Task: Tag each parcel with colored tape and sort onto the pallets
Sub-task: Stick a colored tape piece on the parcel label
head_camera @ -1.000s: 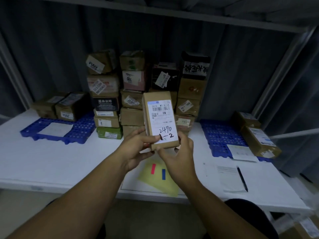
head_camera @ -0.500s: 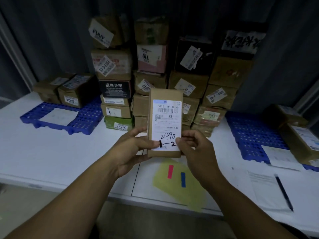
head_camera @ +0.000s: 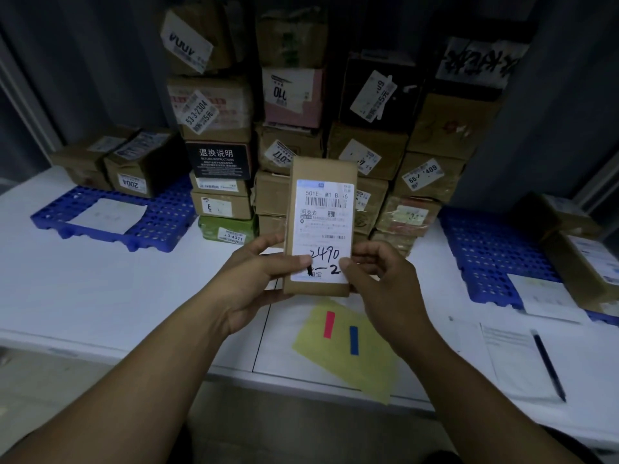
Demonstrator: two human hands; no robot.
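well, the slim brown cardboard parcel with the white shipping label [head_camera: 320, 226] is up in the air above the white worktop [head_camera: 100, 296], upright, with its label facing the person. the left hand [head_camera: 258, 279] grips its lower left edge with the thumb laid across the label. the right hand [head_camera: 382, 279] pinches the lower right edge, its thumb on the label too. both hold only the bottom part, so the tall top end is free. i'd say a slack grip on one side could let it tip into the stack of cardboard boxes [head_camera: 294, 128] just behind, and that stack looks uneven enough to shed a box.

no tape shows on the parcel's visible face. the red tape strip [head_camera: 329, 324] and the blue tape strip [head_camera: 354, 340] lie side by side on the yellow paper sheet [head_camera: 365, 370], right below the hands. the likeliest slip is the colour: the left thumb partly covers the handwritten marks, so a misread could put the wrong strip on and send the parcel to the wrong pallet. the left blue plastic pallet [head_camera: 160, 226] and the right blue plastic pallet [head_camera: 485, 249] look alike and sit well apart. peeling a strip needs one hand free, which leaves the parcel in a single narrow grip. a thin strip may also curl, or stick to a finger instead of the card.
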